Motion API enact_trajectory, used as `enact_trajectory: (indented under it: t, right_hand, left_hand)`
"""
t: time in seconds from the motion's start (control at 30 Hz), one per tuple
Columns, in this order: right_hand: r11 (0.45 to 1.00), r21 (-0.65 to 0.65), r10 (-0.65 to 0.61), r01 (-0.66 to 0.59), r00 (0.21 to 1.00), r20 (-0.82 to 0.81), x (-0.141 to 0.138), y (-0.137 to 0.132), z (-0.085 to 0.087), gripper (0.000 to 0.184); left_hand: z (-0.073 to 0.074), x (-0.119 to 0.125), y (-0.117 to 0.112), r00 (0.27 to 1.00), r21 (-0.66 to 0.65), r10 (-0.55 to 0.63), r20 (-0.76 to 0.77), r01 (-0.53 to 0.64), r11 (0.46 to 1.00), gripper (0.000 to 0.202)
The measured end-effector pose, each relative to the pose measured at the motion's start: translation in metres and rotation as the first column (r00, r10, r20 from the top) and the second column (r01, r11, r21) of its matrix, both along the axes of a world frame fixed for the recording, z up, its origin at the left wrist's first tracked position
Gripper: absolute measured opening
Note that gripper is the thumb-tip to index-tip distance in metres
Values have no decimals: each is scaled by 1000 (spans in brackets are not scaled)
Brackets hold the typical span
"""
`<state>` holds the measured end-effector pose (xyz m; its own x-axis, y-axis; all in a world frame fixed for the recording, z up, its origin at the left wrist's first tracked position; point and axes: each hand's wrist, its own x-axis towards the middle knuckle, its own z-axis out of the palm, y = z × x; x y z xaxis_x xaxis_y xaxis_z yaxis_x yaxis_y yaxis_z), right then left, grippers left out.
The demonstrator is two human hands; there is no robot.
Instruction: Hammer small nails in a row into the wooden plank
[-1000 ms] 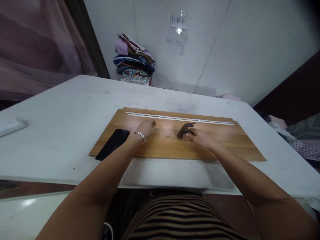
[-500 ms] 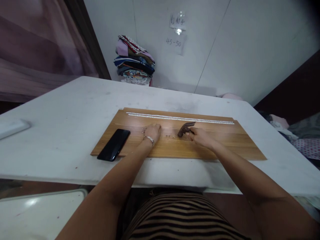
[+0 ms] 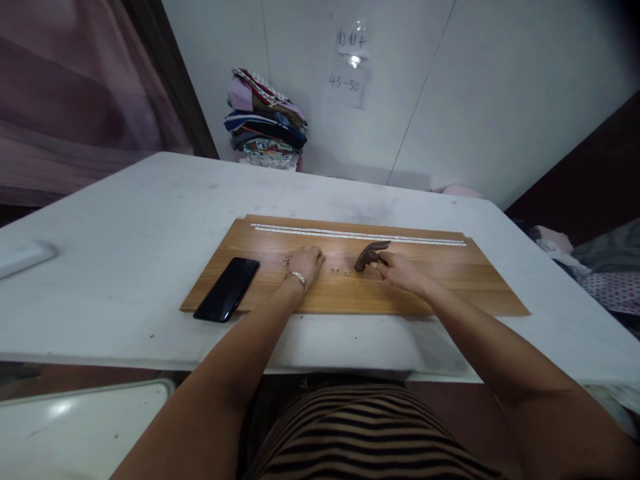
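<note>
My right hand (image 3: 400, 272) is wrapped around the handle of a dark claw hammer (image 3: 369, 256). The hammer's head is low over the wooden board (image 3: 450, 287), with its claw pointing up and to the right. My left hand (image 3: 309, 262), with a bracelet at the wrist, rests on the board left of the hammer. Its fingers are drawn together; whatever may be in them is hidden. Several loose nails (image 3: 287, 260) lie just left of that hand. Between the two hands, a short row of small nail heads (image 3: 339, 271) shows on the board.
A black phone (image 3: 227, 289) lies across the board's left front corner. Two white measuring strips (image 3: 360, 236) run along the board's far side. The board lies on a white table (image 3: 125, 233). Folded clothes (image 3: 267, 120) are stacked behind it, against the wall.
The view has shifted very slightly. Both hands keep nearly the same places, and the hammer stays low over the board in my right hand.
</note>
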<state>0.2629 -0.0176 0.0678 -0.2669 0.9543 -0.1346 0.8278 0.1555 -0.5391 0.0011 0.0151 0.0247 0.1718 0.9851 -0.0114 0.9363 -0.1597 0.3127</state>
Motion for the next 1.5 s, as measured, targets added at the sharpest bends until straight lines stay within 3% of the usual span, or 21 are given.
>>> enact_trajectory:
  t: [0.27,0.47,0.8,1.3,1.5]
  right_hand:
    - [1000,-26,-3,3,1000,-8,-4,-2,3,23]
    - [1000,-14,-8,8,1000,-12,-4,-2,3,25]
    - [1000,-30,-6,7,1000,17,-6,-2,5,23]
    - [998,-57,-31,31,999,-7,-6,-3,2,26]
    - [1000,-28,-10,10,1000,-23,-6,-2,4,26]
  left_hand:
    - [0,-2,-2,998,4,22,59,-23,1000,23]
    - [-5,-2,3,1000,9,-21,23,20,1000,36]
    - [-2,-1,5,1000,6,17,-12,-17,1000,44]
    - [-9,-3,7,999,14,15,35,-16,1000,30]
    - [-12,-4,9,999,30,-5,40,4,1000,34]
